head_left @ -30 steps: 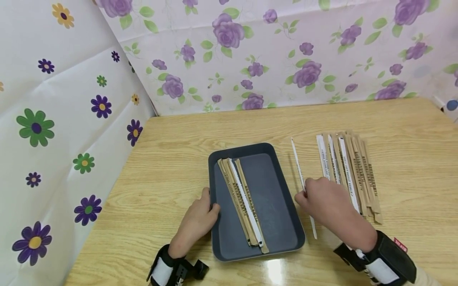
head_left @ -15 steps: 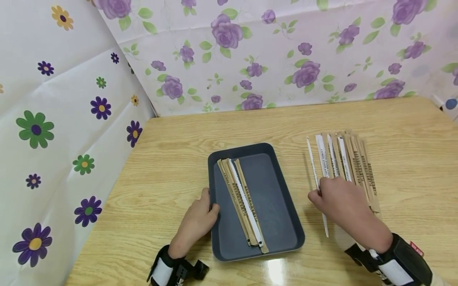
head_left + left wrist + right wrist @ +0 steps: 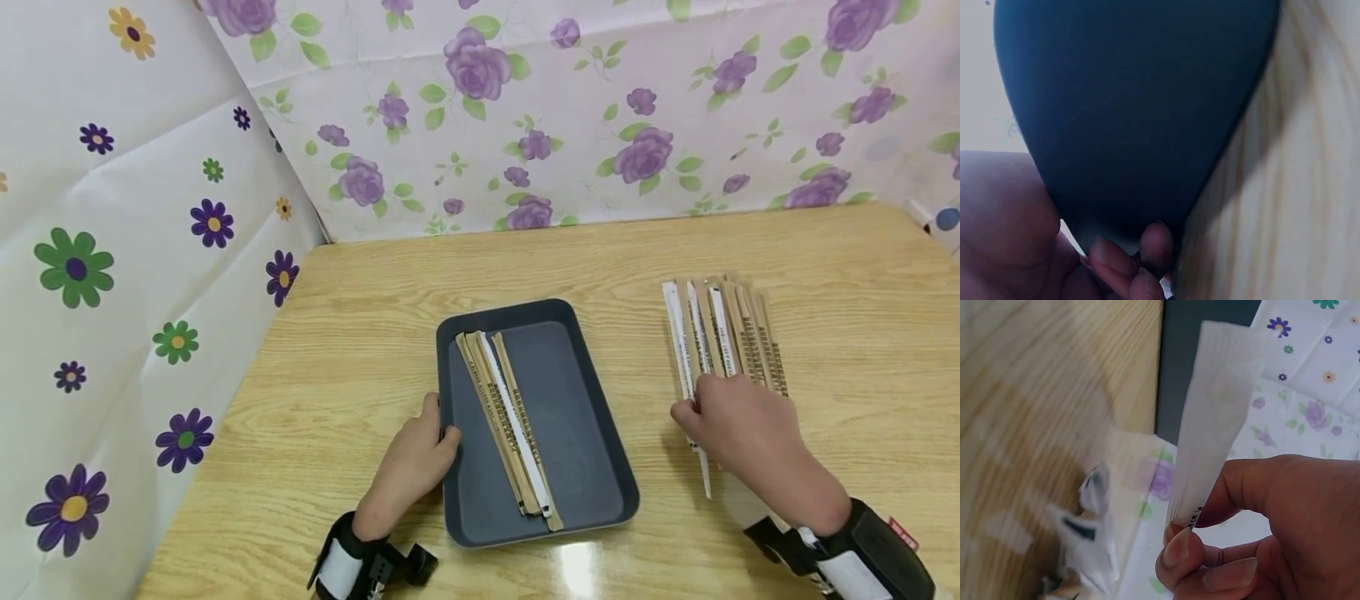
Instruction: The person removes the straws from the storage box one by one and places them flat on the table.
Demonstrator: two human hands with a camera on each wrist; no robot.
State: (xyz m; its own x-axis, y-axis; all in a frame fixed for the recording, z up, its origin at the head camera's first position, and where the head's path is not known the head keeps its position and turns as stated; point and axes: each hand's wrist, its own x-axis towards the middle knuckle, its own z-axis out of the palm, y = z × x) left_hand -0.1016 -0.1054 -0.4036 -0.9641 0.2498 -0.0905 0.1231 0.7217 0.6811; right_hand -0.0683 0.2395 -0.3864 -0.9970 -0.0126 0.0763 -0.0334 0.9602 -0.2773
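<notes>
In the head view, a dark grey tray (image 3: 577, 383) lies on the table, with several brown and white paper-wrapped straws (image 3: 506, 425) along its left side. My left hand (image 3: 416, 454) grips the tray's left rim, thumb over the edge; in the left wrist view its fingertips (image 3: 1157, 244) touch the tray's dark underside (image 3: 1135, 112). My right hand (image 3: 750, 421) pinches a white paper-wrapped straw (image 3: 1213, 400) between thumb and fingers, its crimped end showing in the right wrist view. That hand is over a row of similar wrapped straws (image 3: 720, 325), hiding their lower parts.
The wooden table (image 3: 375, 317) extends around the tray and the row. A purple-flowered sheet (image 3: 480, 125) stands along the back edge, and another flower-printed sheet (image 3: 135, 308) borders the left side.
My right hand has moved to the right with the white wrapped straw, from beside the tray to the left edge of the row. My left hand and the tray stay put.
</notes>
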